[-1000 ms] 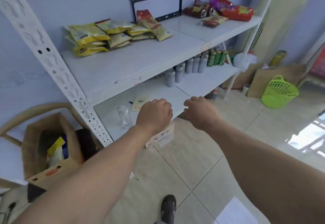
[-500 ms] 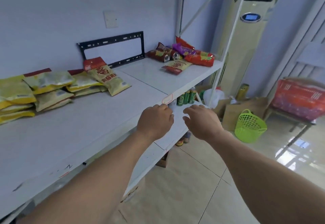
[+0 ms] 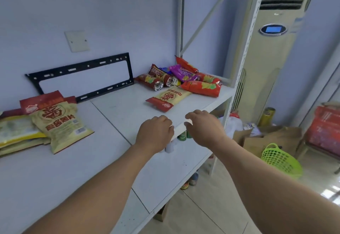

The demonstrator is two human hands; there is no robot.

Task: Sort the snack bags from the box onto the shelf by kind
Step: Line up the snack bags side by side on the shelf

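Both my hands hover empty over the front edge of the white top shelf (image 3: 119, 108). My left hand (image 3: 155, 132) is curled into a fist. My right hand (image 3: 204, 127) has loosely bent fingers near the shelf lip. Just beyond them lies a cream-and-red snack bag (image 3: 169, 97). Behind it is a pile of red and purple bags (image 3: 184, 75), with an orange-red bag (image 3: 202, 87) in front. At the left sits a stack of cream and yellow bags (image 3: 60, 121). The box is out of view.
A black metal bracket (image 3: 82, 75) leans on the wall behind the shelf. The lower shelf (image 3: 174, 175) holds green cans (image 3: 184, 134). To the right stand an air conditioner (image 3: 272, 49), cardboard (image 3: 272, 138), a green basket (image 3: 281, 160) and a red crate (image 3: 325, 130).
My view has swung up and right from the lower shelf and the box to the shelf's right end. Both hands rose to the top shelf edge, still empty.
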